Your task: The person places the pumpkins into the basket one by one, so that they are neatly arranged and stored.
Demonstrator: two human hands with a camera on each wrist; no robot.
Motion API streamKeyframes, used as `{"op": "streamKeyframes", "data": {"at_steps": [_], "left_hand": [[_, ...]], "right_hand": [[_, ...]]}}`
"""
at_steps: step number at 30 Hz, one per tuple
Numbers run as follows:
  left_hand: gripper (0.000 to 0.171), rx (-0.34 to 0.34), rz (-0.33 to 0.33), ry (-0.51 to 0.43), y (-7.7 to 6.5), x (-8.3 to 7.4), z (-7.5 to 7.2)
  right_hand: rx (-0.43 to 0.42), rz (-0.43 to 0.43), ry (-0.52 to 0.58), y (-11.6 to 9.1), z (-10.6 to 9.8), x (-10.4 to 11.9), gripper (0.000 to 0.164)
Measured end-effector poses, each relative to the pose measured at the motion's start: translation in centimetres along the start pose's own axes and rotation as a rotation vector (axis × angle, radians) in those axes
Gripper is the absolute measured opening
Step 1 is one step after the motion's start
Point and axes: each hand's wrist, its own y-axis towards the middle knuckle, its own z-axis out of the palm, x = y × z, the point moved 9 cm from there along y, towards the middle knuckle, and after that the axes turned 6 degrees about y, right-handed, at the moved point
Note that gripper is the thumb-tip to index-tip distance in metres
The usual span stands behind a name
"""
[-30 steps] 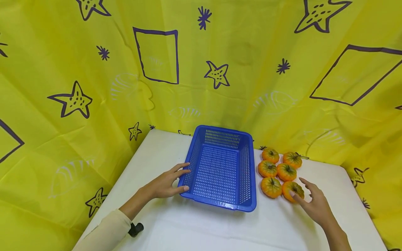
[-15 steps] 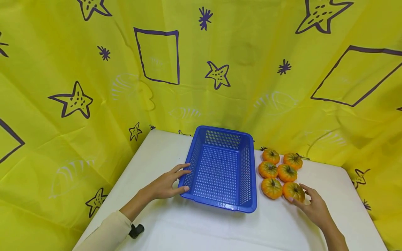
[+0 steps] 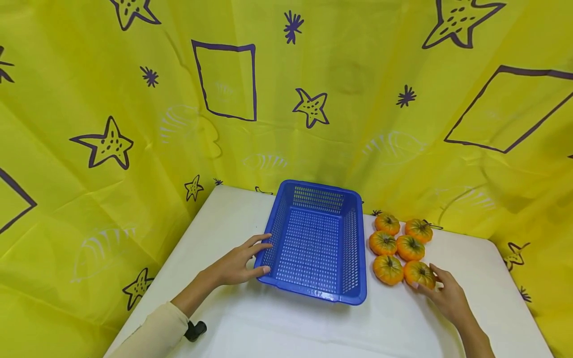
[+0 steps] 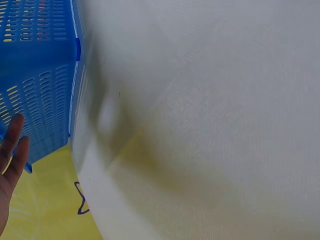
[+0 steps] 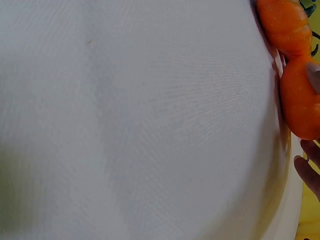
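An empty blue perforated plastic basket point(image 3: 313, 294) stands on the white table. At its left side my left hand point(image 3: 239, 263) rests with fingers extended to the rim and the thumb near the front corner; the left wrist view shows two fingers against the slotted wall point(image 4: 42, 100). My right hand point(image 3: 449, 297) grips the nearest right small orange pumpkin point(image 3: 419, 275), thumb on its front left and fingers round its right side. That pumpkin point(image 5: 299, 102) still sits in its group, touching its left neighbour point(image 5: 284, 25) in the right wrist view.
Several more orange pumpkins point(image 3: 387, 270) sit in two columns right of the basket. A yellow patterned curtain point(image 3: 349, 99) rises behind and beside the table point(image 3: 286, 333). A small black object point(image 3: 195, 330) shows beside the left forearm.
My right hand has come down and forward, closing thumb and fingers round the near right pumpkin. The left hand and basket have stayed in place.
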Motion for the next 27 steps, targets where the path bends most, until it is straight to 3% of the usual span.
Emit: {"op": "streamKeyframes", "data": {"at_steps": [27], "left_hand": [[0.065, -0.007, 0.003, -0.084, 0.43, -0.02, -0.13]], "right_hand": [[0.005, 0.020, 0.011, -0.16, 0.39, -0.48, 0.077]]}}
